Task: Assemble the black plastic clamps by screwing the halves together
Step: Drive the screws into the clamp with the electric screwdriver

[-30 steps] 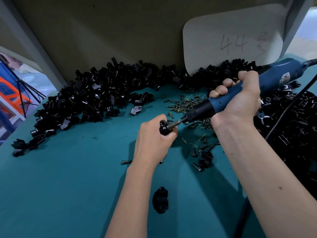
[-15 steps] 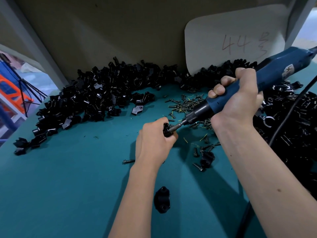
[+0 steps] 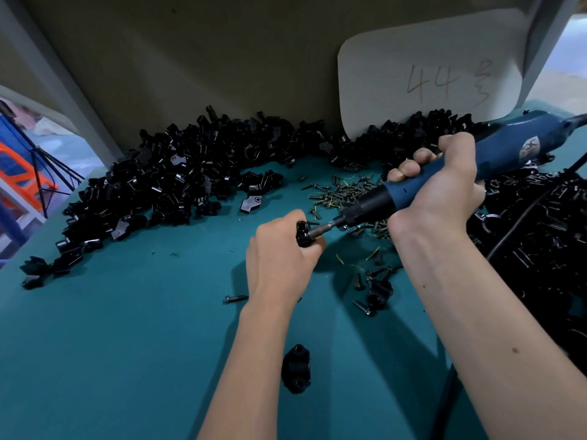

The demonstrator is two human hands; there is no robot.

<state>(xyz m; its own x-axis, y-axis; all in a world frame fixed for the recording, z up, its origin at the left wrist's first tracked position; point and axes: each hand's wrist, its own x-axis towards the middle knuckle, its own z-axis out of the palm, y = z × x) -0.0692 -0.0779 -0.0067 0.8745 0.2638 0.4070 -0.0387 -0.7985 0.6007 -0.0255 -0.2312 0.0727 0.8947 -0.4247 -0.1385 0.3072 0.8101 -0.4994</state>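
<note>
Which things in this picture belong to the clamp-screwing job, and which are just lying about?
In the job:
- left hand gripping the clamp
- right hand holding the electric screwdriver
- loose screws
- pile of clamp halves

Lying about:
- numbered card
- teal table
- orange and blue frame

both forearms reach forward, left hand (image 3: 281,255) and right hand (image 3: 441,188) each curled tight.

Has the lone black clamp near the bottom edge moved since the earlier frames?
No. The lone clamp keeps its spot on the teal table, below the left hand.
</note>
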